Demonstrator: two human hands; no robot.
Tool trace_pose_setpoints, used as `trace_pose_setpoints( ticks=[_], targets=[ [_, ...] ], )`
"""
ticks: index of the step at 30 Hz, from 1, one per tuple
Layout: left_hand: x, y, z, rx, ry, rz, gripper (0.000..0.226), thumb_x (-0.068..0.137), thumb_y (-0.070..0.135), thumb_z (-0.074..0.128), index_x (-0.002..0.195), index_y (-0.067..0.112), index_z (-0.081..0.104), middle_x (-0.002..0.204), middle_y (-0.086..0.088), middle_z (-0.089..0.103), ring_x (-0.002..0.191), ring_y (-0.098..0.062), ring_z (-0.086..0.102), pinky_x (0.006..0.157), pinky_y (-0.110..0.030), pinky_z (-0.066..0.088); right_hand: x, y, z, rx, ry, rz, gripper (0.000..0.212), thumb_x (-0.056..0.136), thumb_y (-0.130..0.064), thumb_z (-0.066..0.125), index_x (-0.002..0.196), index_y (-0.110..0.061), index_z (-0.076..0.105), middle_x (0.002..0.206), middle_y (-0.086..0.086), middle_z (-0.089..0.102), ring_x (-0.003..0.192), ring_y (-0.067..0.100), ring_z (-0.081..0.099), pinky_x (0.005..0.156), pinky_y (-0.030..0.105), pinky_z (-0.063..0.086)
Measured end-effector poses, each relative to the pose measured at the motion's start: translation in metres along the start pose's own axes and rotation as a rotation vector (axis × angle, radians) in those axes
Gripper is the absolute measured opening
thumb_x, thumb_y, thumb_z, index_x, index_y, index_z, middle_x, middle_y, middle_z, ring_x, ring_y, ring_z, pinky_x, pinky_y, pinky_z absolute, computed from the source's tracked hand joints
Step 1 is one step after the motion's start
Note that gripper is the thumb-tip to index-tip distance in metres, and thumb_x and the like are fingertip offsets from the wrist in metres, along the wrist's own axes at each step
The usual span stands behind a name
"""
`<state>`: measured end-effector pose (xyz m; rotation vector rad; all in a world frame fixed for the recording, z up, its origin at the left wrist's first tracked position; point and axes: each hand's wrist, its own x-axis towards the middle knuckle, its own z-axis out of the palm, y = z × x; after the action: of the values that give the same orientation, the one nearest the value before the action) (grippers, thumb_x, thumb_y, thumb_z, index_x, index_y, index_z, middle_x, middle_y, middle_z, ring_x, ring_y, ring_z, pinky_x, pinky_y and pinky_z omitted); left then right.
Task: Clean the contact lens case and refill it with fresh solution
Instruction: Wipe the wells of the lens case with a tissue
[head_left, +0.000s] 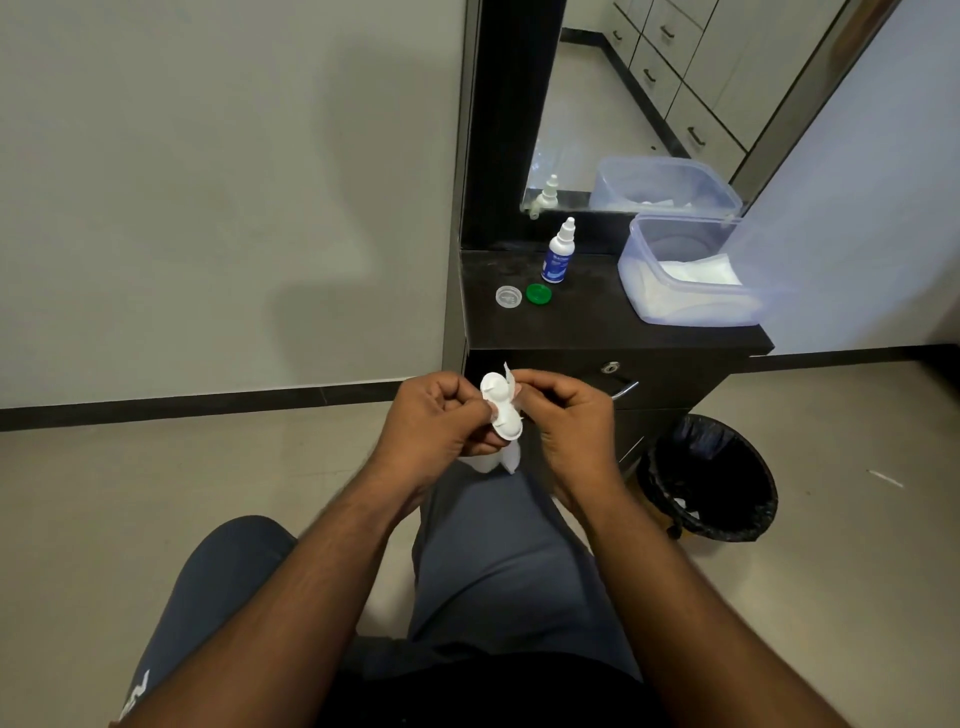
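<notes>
The white contact lens case, with two round wells and no caps, stands on end between my hands in front of the dark cabinet. My left hand grips it from the left. My right hand pinches a white tissue against the case's upper well; the tissue hangs down below the case. On the black cabinet top lie a clear cap and a green cap, side by side. Behind them stands the white solution bottle with a blue label, upright and capped.
A translucent plastic box holding white tissues sits on the right of the cabinet top, under a mirror. A black bin with a liner stands on the floor to the right. My legs in blue trousers are below my hands.
</notes>
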<state>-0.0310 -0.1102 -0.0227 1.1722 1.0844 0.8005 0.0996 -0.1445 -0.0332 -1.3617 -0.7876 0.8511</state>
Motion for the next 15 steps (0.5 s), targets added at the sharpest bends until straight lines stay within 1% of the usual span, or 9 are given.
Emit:
trace_pose_setpoints(
  ticks=[2,3,4,6,7,8,10,12,15],
  targets=[
    [0.000,-0.001,-0.001,-0.006,0.006,-0.015,0.010,0.083,-0.002,0.065,0.075,0.003,0.064,0.073,-0.019,0.073,0.065,-0.030,0.072,0.069,-0.040,0.060,0.002,-0.003,-0.007,-0.078,-0.098,-0.062,0.016,0.081,0.006,0.066,0.094,-0.002,0.072,0.084,0.002,0.074,0.076,0.007,0.070,0.068,0.017,0.053],
    [0.000,-0.001,-0.002,-0.001,0.008,-0.022,0.009,0.084,-0.001,0.064,0.076,0.003,0.065,0.073,-0.018,0.073,0.065,-0.030,0.072,0.068,-0.039,0.060,0.003,-0.004,-0.013,-0.183,-0.146,-0.165,0.016,0.081,0.004,0.067,0.096,-0.002,0.072,0.088,0.004,0.073,0.080,0.008,0.069,0.071,0.018,0.052],
    [-0.001,-0.001,-0.003,0.005,0.004,-0.029,0.009,0.084,-0.002,0.064,0.076,0.002,0.064,0.071,-0.018,0.072,0.063,-0.028,0.071,0.067,-0.038,0.060,0.005,-0.006,-0.018,-0.336,-0.206,-0.314,0.016,0.082,0.001,0.068,0.096,-0.002,0.073,0.091,0.006,0.071,0.082,0.010,0.068,0.073,0.020,0.052],
    [-0.001,-0.001,-0.005,0.012,-0.025,-0.046,0.010,0.084,-0.003,0.063,0.075,0.001,0.062,0.068,-0.019,0.071,0.059,-0.025,0.070,0.062,-0.034,0.060,0.014,-0.008,-0.026,-0.727,-0.359,-0.654,0.017,0.082,-0.005,0.066,0.097,-0.003,0.072,0.093,0.009,0.070,0.085,0.015,0.066,0.077,0.024,0.052],
    [-0.001,0.000,-0.006,0.017,-0.042,-0.054,0.011,0.084,-0.004,0.062,0.074,0.001,0.062,0.068,-0.018,0.071,0.059,-0.025,0.070,0.061,-0.033,0.060,0.019,-0.010,-0.028,-0.880,-0.419,-0.764,0.019,0.082,-0.009,0.063,0.098,-0.003,0.072,0.093,0.011,0.070,0.086,0.019,0.066,0.077,0.025,0.052],
    [-0.001,0.001,-0.006,0.024,-0.055,-0.059,0.011,0.084,-0.004,0.063,0.074,0.001,0.062,0.067,-0.018,0.071,0.059,-0.025,0.071,0.061,-0.033,0.060,0.023,-0.012,-0.028,-0.974,-0.453,-0.820,0.022,0.080,-0.011,0.062,0.098,-0.002,0.071,0.093,0.013,0.070,0.086,0.023,0.066,0.077,0.026,0.050],
    [0.001,0.003,-0.008,0.033,-0.058,-0.058,0.010,0.084,-0.002,0.063,0.075,0.001,0.063,0.069,-0.018,0.072,0.062,-0.027,0.071,0.064,-0.037,0.060,0.024,-0.015,-0.027,-1.018,-0.458,-0.853,0.023,0.079,-0.011,0.062,0.098,-0.001,0.071,0.094,0.015,0.070,0.086,0.026,0.067,0.078,0.027,0.049],
    [0.002,0.004,-0.009,0.016,-0.056,-0.058,0.010,0.084,-0.002,0.063,0.075,0.001,0.063,0.069,-0.018,0.072,0.062,-0.028,0.071,0.067,-0.040,0.060,0.024,-0.014,-0.028,-0.957,-0.460,-0.827,0.022,0.081,-0.011,0.063,0.099,-0.001,0.071,0.095,0.014,0.070,0.088,0.024,0.067,0.079,0.026,0.051],
    [0.000,0.005,-0.009,-0.037,-0.074,-0.066,0.013,0.084,-0.002,0.062,0.073,0.004,0.063,0.071,-0.018,0.072,0.063,-0.029,0.071,0.069,-0.042,0.061,0.026,-0.008,-0.029,-0.863,-0.437,-0.765,0.020,0.087,-0.013,0.059,0.100,-0.002,0.069,0.095,0.012,0.069,0.088,0.016,0.063,0.080,0.016,0.046]
  ],
)
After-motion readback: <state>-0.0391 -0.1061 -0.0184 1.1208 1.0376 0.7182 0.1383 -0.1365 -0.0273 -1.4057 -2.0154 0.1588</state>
